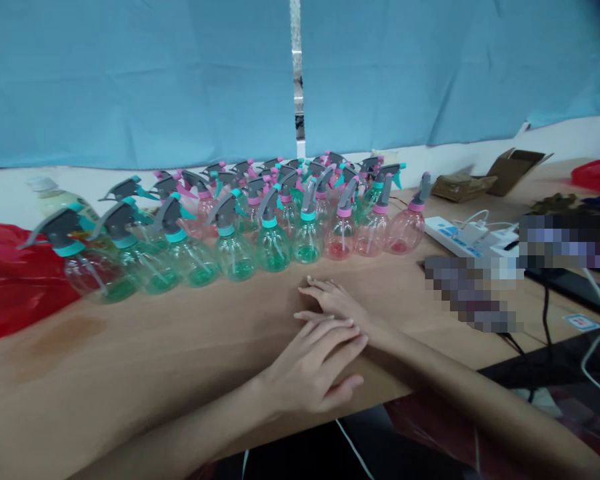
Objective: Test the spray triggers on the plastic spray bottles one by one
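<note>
My left hand [317,363] is stretched out near the table's front edge, fingers extended and holding nothing. Its fingertips overlap the wrist of my right hand [336,300]; whether they touch it I cannot tell. My right hand rests low over the table, fingers apart, with nothing in them. Just beyond it stands a front row of clear spray bottles. Nearest are a green spray bottle [307,243] with a turquoise collar and a pink spray bottle [341,239] with a pink collar. More green and pink bottles with grey trigger heads crowd behind.
A red plastic bag [15,287] lies at the left beside a larger capped bottle [55,193]. To the right are a white power strip [450,233] with plugs, cables, an open cardboard box [515,170] and blurred-out objects. A blue cloth [130,80] covers the wall behind.
</note>
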The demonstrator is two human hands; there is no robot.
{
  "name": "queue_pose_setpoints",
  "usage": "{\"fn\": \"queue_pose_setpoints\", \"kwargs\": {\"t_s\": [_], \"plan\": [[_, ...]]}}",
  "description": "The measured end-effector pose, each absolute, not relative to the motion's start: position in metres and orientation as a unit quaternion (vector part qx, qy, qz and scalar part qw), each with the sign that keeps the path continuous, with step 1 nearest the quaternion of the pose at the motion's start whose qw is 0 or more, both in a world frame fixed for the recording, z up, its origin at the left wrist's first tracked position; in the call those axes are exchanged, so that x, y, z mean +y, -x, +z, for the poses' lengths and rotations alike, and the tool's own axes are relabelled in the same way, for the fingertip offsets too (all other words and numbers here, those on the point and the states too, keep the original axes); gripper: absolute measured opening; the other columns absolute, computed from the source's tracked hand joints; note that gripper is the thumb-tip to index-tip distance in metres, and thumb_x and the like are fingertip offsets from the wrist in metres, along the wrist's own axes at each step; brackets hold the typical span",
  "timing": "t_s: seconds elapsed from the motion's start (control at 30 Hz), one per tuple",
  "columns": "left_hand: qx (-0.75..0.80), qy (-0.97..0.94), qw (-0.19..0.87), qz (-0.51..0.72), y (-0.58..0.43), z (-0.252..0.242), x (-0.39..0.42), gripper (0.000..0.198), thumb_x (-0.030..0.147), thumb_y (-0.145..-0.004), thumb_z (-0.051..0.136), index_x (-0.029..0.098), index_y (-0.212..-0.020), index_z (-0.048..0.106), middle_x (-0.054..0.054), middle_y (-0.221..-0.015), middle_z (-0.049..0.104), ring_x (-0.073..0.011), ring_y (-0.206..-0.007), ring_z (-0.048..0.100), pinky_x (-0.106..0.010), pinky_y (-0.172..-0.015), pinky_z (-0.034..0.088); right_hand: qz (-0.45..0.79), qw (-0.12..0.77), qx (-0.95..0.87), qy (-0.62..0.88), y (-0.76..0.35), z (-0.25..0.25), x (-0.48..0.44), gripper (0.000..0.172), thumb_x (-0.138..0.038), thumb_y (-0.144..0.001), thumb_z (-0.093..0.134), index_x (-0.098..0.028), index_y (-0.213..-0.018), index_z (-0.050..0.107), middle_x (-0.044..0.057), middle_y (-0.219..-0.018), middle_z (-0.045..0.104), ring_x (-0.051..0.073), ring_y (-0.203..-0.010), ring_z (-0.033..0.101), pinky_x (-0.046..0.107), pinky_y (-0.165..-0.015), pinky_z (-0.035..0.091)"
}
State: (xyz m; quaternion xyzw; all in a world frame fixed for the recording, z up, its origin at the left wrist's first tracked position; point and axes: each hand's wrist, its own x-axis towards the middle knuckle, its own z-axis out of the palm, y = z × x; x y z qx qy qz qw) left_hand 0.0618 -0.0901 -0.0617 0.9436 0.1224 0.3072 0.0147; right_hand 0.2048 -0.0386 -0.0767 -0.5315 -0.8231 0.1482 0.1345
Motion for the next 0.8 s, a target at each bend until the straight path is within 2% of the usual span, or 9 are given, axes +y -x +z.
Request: {"fn": "queue_pose_setpoints", "kwargs": {"t_s": [0.17, 0.23, 0.33, 0.4, 0.5, 0.6, 0.8], "plan": [[0.152, -0.938, 0.025, 0.311, -0.063, -0.062, -0.089, 0.039, 0.029, -0.086, 0.048, 0.009, -0.120, 0.050, -0.017, -0.118, 0.058, -0.0274, -0.118, 0.048, -0.047, -0.094, 0.045, 0.132, 0.145, -0.829, 0.524, -0.207, -0.081, -0.037, 0.050, -0.042, -0.087, 0.048, -0.015, -0.129, 0.048, 0.015, -0.141, 0.039, 0.026, -0.131, 0.034, 0.046, -0.107, 0.025], [0.117, -0.941, 0.034, 0.315, -0.062, -0.060, -0.089, 0.040, 0.031, -0.086, 0.049, 0.009, -0.120, 0.050, -0.016, -0.116, 0.059, -0.0263, -0.117, 0.050, -0.045, -0.094, 0.045, 0.112, 0.148, -0.823, 0.536, -0.208, -0.083, -0.038, 0.051, -0.043, -0.086, 0.050, -0.013, -0.128, 0.048, 0.017, -0.141, 0.039, 0.027, -0.130, 0.036, 0.047, -0.107, 0.025], [0.103, -0.934, 0.030, 0.341, -0.057, -0.054, -0.083, 0.034, 0.023, -0.084, 0.051, 0.011, -0.117, 0.052, -0.013, -0.111, 0.062, -0.0219, -0.108, 0.055, -0.040, -0.093, 0.046, 0.090, 0.154, -0.827, 0.533, -0.213, -0.084, -0.040, 0.043, -0.033, -0.088, 0.048, -0.014, -0.127, 0.049, 0.016, -0.140, 0.041, 0.026, -0.129, 0.038, 0.048, -0.106, 0.026], [0.193, -0.912, 0.026, 0.362, -0.050, -0.048, -0.070, 0.026, 0.017, -0.085, 0.051, 0.017, -0.111, 0.054, -0.009, -0.108, 0.063, -0.0200, -0.105, 0.057, -0.040, -0.092, 0.046, 0.086, 0.169, -0.829, 0.526, -0.217, -0.084, -0.042, 0.042, -0.032, -0.087, 0.048, -0.015, -0.126, 0.050, 0.014, -0.138, 0.044, 0.026, -0.128, 0.038, 0.049, -0.106, 0.027], [0.391, -0.829, 0.042, 0.397, -0.036, -0.038, -0.039, 0.019, 0.021, -0.088, 0.048, 0.020, -0.106, 0.055, -0.007, -0.108, 0.060, -0.0203, -0.103, 0.056, -0.042, -0.091, 0.046, 0.080, 0.189, -0.820, 0.535, -0.223, -0.084, -0.046, 0.051, -0.043, -0.084, 0.053, -0.014, -0.125, 0.051, 0.016, -0.136, 0.046, 0.029, -0.127, 0.040, 0.050, -0.105, 0.028], [0.510, -0.749, 0.046, 0.420, -0.026, -0.027, -0.007, 0.026, 0.026, -0.085, 0.050, 0.018, -0.111, 0.051, -0.009, -0.111, 0.056, -0.0214, -0.103, 0.056, -0.042, -0.090, 0.046, 0.055, 0.204, -0.813, 0.542, -0.226, -0.083, -0.049, 0.050, -0.044, -0.083, 0.053, -0.014, -0.124, 0.053, 0.017, -0.135, 0.046, 0.030, -0.124, 0.043, 0.052, -0.103, 0.031], [0.580, -0.713, 0.054, 0.389, -0.031, -0.015, 0.027, 0.049, 0.032, -0.083, 0.053, 0.007, -0.123, 0.042, -0.018, -0.121, 0.048, -0.0248, -0.112, 0.052, -0.040, -0.097, 0.042, -0.008, 0.211, -0.812, 0.545, -0.226, -0.079, -0.059, 0.044, -0.034, -0.085, 0.054, -0.011, -0.122, 0.054, 0.018, -0.133, 0.047, 0.032, -0.120, 0.045, 0.048, -0.098, 0.038]]}}
